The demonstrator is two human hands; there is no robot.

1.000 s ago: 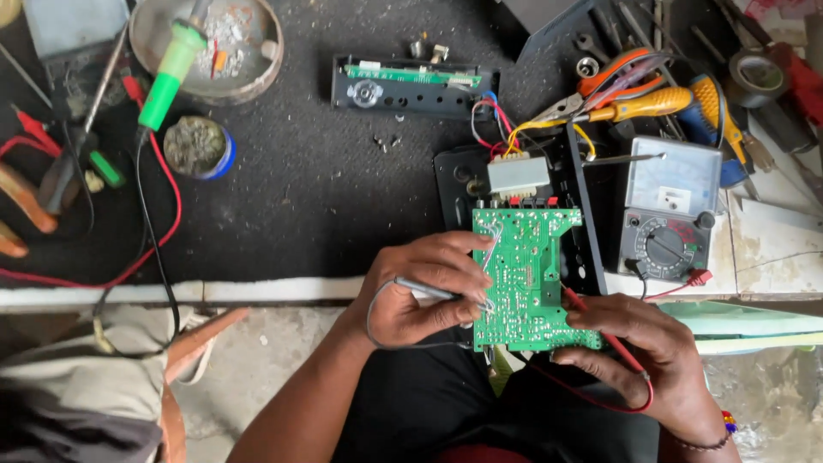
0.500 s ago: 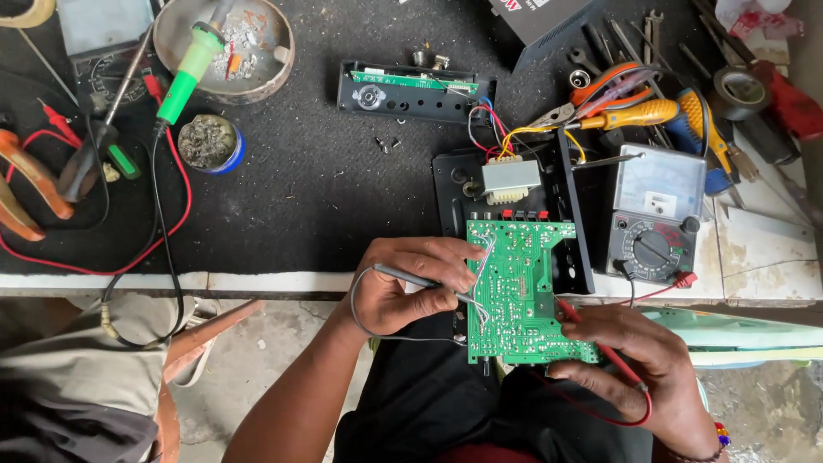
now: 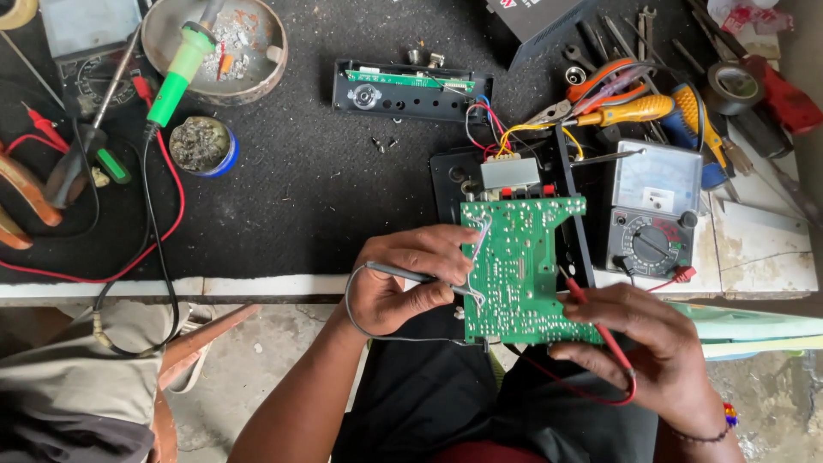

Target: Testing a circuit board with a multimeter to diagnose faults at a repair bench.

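Fingers [image 3: 433, 257] of your left hand [image 3: 403, 287] pinch the black probe [image 3: 411, 276], tip on the green circuit board [image 3: 519, 270]; your right hand [image 3: 639, 343] grips the red probe [image 3: 591, 313] at its edge. Probing's underway, with the board tilted over the worktop [image 3: 300, 197] edge. Analog meter [image 3: 656, 210] alongside, fuzzy black mat.
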